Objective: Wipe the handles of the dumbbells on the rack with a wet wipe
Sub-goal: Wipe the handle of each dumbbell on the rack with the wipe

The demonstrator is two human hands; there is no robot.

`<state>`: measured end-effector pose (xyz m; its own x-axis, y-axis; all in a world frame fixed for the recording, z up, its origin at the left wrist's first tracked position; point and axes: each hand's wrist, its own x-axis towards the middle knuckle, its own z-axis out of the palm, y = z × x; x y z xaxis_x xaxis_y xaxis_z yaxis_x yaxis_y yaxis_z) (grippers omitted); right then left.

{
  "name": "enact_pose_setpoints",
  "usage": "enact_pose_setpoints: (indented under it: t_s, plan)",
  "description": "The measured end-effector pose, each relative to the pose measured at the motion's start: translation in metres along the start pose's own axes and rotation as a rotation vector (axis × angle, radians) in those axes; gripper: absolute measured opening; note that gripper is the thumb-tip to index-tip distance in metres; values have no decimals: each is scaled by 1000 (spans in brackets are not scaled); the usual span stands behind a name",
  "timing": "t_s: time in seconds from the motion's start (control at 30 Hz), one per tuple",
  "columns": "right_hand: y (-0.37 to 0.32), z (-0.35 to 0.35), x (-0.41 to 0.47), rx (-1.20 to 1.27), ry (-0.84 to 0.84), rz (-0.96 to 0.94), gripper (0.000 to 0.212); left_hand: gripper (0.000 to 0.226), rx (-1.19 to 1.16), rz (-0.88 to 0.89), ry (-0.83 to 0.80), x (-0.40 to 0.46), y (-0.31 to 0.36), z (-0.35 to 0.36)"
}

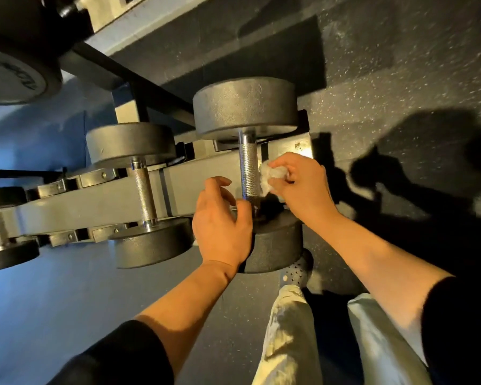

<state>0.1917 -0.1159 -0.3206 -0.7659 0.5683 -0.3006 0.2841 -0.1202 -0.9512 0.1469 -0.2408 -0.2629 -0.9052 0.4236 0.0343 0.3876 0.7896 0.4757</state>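
The wet wipe (272, 177) is a crumpled white wad, and it is pinched between the thumb and the curled fingers of the right hand (303, 182). It is pressed against the right side of the knurled steel handle (249, 165) of the nearest dumbbell (246, 108), about at the middle of the handle's length. This dumbbell lies at the right end of the grey rack (203, 173), with one round black head far from the person and the other head (275, 240) close to the person. The left hand (220, 223) is over the near head, just at the left of the handle's lower end; its fingers are loosely curled and it holds nothing, and it is not sure whether it touches the dumbbell. Both forearms are bare, with black sleeves (117, 354) pushed up near the elbows. At the left on the same rack lies a second dumbbell (143, 190) with the same kind of knurled handle, and further left a third one (0, 226) is cut by the frame edge. Above them, at the top left, a larger weight (14, 76) sits on an upper shelf. Under the near head a grey perforated clog (296, 272) is seen, and below it the legs in pale trousers (286, 334). The floor (386, 68) is dark speckled rubber, with shadows of the arms at the right.
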Motion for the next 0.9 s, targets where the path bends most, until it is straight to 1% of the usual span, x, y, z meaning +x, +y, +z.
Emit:
enact_pose_setpoints:
  t_s: [0.07,0.1,0.13,0.17,0.23,0.3,0.37,0.53,0.6,0.67,0.77,0.83,0.9]
  plan:
    - [-8,1,5,25,-36,16,17,29,-5,3,-2,0,-1,0]
    - [-10,1,6,68,-58,43,14,29,-10,1,-4,0,-1,0]
    - [-11,2,5,109,-59,69,12,29,-15,0,-6,0,-1,0]
    - [-10,3,5,148,-41,89,15,28,-20,0,-6,-1,-2,0]
    - [-8,4,3,165,-18,78,11,28,-26,5,-4,-1,-2,0]
    - [-5,6,2,155,-5,55,22,28,-31,16,0,-1,-3,0]
    - [-4,7,1,168,17,73,28,27,-34,28,1,-1,-4,1]
    - [-3,11,3,223,36,117,24,24,-47,52,2,0,-8,2]
    - [-1,12,2,209,30,117,25,23,-54,61,1,0,-9,2]
    - [0,11,-2,135,10,121,28,23,-61,67,-4,0,-10,2]
    - [-1,8,-12,32,-78,156,24,24,-67,72,-5,0,-11,2]
    - [-8,4,-19,38,-145,172,22,26,-68,64,-9,1,-10,3]
    - [-21,-3,-25,66,-135,166,22,29,-79,50,-14,1,-8,2]
